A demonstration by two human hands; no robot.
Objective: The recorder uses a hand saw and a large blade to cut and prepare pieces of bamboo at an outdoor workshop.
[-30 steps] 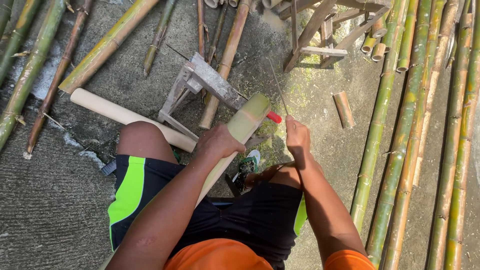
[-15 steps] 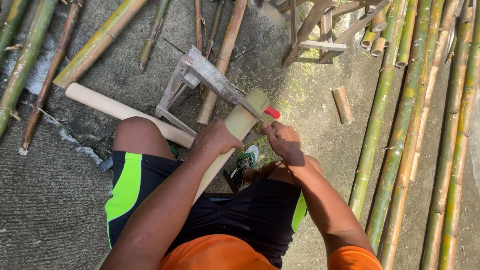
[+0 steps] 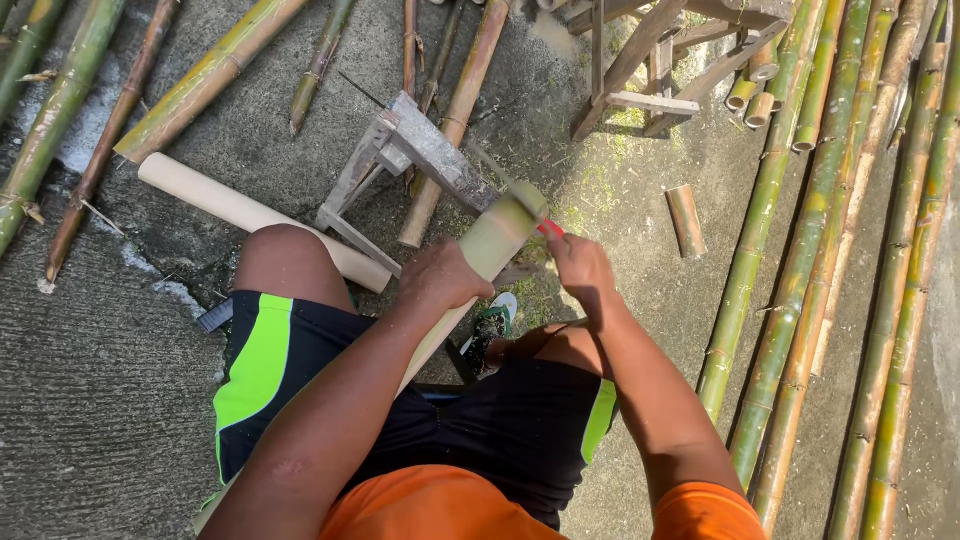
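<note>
Underfoot, the concrete floor (image 3: 100, 400) fills the frame, grey and rough, with a pale wet streak at the left edge. Long green bamboo poles (image 3: 800, 300) lie side by side down the right side, and more poles (image 3: 60, 110) slant across the upper left corner. A wooden stool frame (image 3: 650, 60) stands at the top, right of centre, with short cut bamboo ends (image 3: 755, 95) just beside it. A pale peeled pole (image 3: 240, 210) runs from the upper left down toward the middle, passing behind the person's knee.

At the centre sits a small wooden sawhorse (image 3: 420, 150) — its grey top board tilts toward the right. The peeled bamboo piece (image 3: 495, 240) leans up from the person's lap, its upper end resting at the low end of that board, near the frame's middle. The left hand (image 3: 440, 280) is wrapped tight around this piece just below its top. The right hand (image 3: 580, 268) is closed in a fist around a red handle (image 3: 552, 229) — only a small bit of it shows, right beside the bamboo's top, and the tool's working end cannot be made out. A short bamboo stub (image 3: 686, 220) lies alone on the floor right of the hands.
</note>
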